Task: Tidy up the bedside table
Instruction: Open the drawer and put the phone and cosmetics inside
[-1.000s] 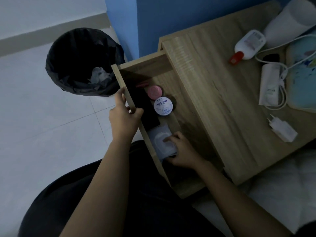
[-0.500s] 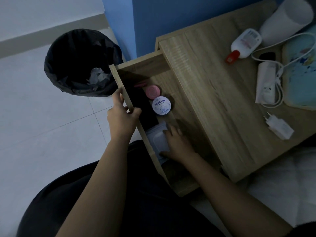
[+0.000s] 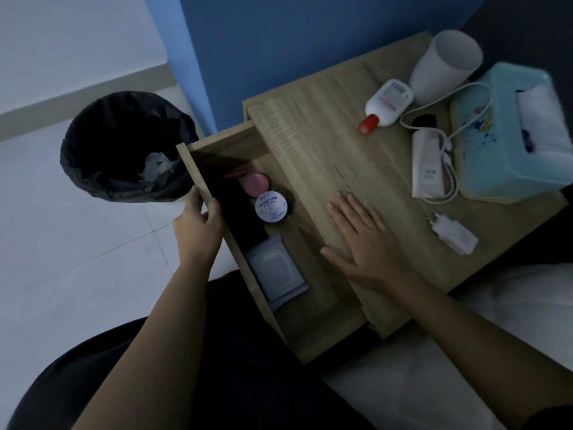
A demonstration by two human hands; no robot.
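Your left hand (image 3: pixel 198 226) has its grip clenched on the front panel of the open drawer (image 3: pixel 214 212), thumb inside and fingers outside; your right hand (image 3: pixel 361 243) lies flat and released on the top of the bedside table (image 3: pixel 335 156), fingers spread, holding nothing. Inside the drawer you can see a pack of wet wipes (image 3: pixel 276 273) near the front panel; beyond it, a flat black thing (image 3: pixel 238 212) lies along the panel, and beside that a round white jar (image 3: pixel 271 207) with blue letters touches a pink round lid (image 3: pixel 256 183). On the table, well apart from your right hand, a white bottle with a red cap (image 3: pixel 387 103) lies on its side; next to it stands a white cup (image 3: pixel 446 65); a white power bank (image 3: pixel 427 164) lies with a white cable (image 3: pixel 449 169) around it, just beside a light blue tissue box (image 3: pixel 508 141); a white charger plug (image 3: pixel 454 232) lies nearer to you. A bin with a black bag (image 3: pixel 124 144) stands on the floor, left of the drawer; some crumpled paper is inside it.
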